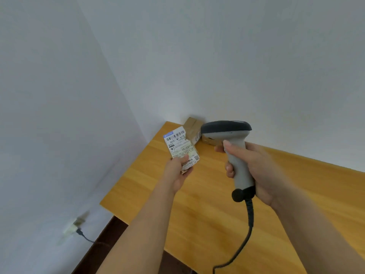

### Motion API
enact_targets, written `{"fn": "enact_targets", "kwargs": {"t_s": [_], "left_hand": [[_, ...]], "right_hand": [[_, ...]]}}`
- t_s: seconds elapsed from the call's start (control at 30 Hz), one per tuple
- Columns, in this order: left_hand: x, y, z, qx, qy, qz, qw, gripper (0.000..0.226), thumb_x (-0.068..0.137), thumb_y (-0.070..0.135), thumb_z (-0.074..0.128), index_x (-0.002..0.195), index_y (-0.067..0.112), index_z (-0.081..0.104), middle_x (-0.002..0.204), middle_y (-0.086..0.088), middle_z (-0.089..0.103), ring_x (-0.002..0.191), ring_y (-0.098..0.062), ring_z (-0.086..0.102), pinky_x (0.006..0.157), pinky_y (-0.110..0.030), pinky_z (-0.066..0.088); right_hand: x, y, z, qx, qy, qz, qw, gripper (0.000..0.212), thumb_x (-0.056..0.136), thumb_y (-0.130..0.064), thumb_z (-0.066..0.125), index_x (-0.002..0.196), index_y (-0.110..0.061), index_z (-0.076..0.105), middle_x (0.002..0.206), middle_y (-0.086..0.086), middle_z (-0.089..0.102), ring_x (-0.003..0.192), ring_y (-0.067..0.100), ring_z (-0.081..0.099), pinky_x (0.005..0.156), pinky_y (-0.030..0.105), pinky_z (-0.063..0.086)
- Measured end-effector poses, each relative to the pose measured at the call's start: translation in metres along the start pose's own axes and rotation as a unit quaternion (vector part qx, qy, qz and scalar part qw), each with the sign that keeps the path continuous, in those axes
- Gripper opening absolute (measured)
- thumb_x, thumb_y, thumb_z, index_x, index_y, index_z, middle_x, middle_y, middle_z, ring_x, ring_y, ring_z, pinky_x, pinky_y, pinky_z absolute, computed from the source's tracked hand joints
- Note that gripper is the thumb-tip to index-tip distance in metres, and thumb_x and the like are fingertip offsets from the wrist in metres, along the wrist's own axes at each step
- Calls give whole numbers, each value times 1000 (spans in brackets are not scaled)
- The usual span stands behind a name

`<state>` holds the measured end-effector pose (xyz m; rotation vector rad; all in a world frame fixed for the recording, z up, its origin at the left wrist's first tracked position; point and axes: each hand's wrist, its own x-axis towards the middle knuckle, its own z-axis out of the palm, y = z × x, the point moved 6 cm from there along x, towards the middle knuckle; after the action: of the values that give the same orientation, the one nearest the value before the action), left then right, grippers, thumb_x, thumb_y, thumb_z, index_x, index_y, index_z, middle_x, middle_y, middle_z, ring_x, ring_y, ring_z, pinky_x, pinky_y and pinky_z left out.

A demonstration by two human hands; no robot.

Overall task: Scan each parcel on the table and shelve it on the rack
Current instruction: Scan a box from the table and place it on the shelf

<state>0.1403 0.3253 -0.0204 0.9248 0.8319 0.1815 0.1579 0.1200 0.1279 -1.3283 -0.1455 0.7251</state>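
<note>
Left hand (178,173) pinches small labelled parcel (182,150) by its lower edge, above table (197,204), 9 o'clock of scanner (233,153); right hand (254,171) wraps scanner handle. Parcel looks light, stiffish; hold edges, barcode uncovered

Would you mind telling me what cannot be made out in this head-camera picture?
- Rack: outside the head view; none is visible.
- Brown boxes in the table corner: partly hidden behind the scanner in the right hand and the parcel in the left hand.
- Parcel label: small print too blurred to read.
- Scanner cable: cut off by the bottom edge.
</note>
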Motion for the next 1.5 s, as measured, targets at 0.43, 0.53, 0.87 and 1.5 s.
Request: {"fn": "enact_targets", "kwargs": {"t_s": [0.43, 0.53, 0.87, 1.5], "left_hand": [[-154, 15, -117, -162, -4, 118, 980, 46, 89, 10, 67, 134, 13, 54, 116, -13, 71, 100, -29, 69, 79, -36, 59], [-224, 13, -187, -195, 28, 167, 966, 44, 91, 9, 64, 133, 13, 54, 119, -12, 69, 104, -29, 67, 86, -38, 58], [-538, -67, -420, -256, 210, 252, 909, 45, 88, 0, 47, 132, 8, 55, 123, -18, 65, 105, -32, 63, 77, -36, 58], [-931, -279, -656, -406, 516, 326, 680, 38, 88, 7, 51, 126, 11, 57, 105, -13, 71, 91, -26, 65, 88, -37, 51]], "right_hand": [[-63, 64, 102, -34, -66, -30, 997, 38, 86, 8, 63, 117, -13, 58, 105, -3, 75, 55, 10, 49, 58, 29, 45], [-116, 90, 161, -53, -151, -21, 987, 29, 87, 6, 63, 106, -16, 66, 100, 7, 73, 53, 11, 47, 58, 30, 43], [-377, 189, 344, -109, -442, 18, 890, 28, 87, -9, 69, 76, -33, 77, 102, 41, 57, 51, 15, 44, 67, 37, 39], [-721, 395, 566, -182, -662, 160, 709, 16, 88, 0, 65, 89, -16, 65, 86, 9, 67, 51, 12, 46, 58, 28, 42]]}}
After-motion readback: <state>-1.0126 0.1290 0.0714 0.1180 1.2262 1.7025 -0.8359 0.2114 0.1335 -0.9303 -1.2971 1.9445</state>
